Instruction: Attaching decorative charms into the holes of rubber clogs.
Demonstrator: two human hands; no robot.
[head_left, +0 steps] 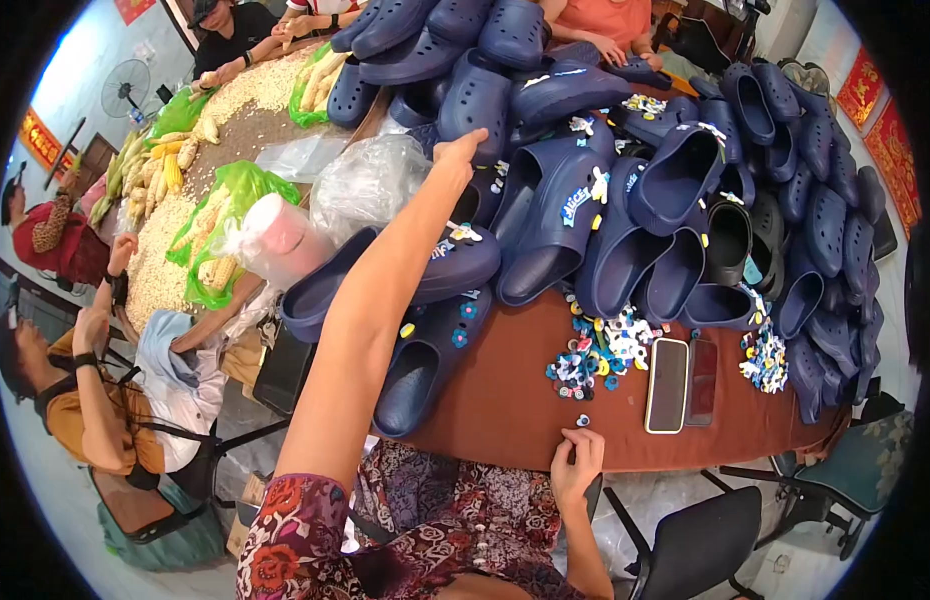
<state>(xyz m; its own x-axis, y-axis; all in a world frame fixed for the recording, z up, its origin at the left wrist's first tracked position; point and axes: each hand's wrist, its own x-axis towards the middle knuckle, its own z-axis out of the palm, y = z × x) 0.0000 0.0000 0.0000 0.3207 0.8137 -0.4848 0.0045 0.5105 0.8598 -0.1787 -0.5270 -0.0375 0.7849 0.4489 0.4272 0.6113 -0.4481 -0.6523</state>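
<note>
Touching: left hand (459, 167), at 12 o'clock, fingers against the lower edge of a navy clog (477, 100); whether they clasp it, I cannot tell.
Right hand (579, 465): at 5 o'clock by the table edge, loosely curled, nothing visibly held; a single charm (583, 421) lies just beyond its fingertips.
Charmed clogs (547, 225): several towards 1 and 2 o'clock bear charms, seemingly done.
Bare clogs (827, 235): many near 3 o'clock show none, seemingly left.
Loose charms: a heap (620, 343) at 4 o'clock, a smaller pile (765, 362) nearer 3, apparently unused.
Clear bag (245, 238): at 10 o'clock, around a pinkish cup (285, 232).
Green bag (253, 180): beyond it, holding corn cobs (213, 212).
</note>
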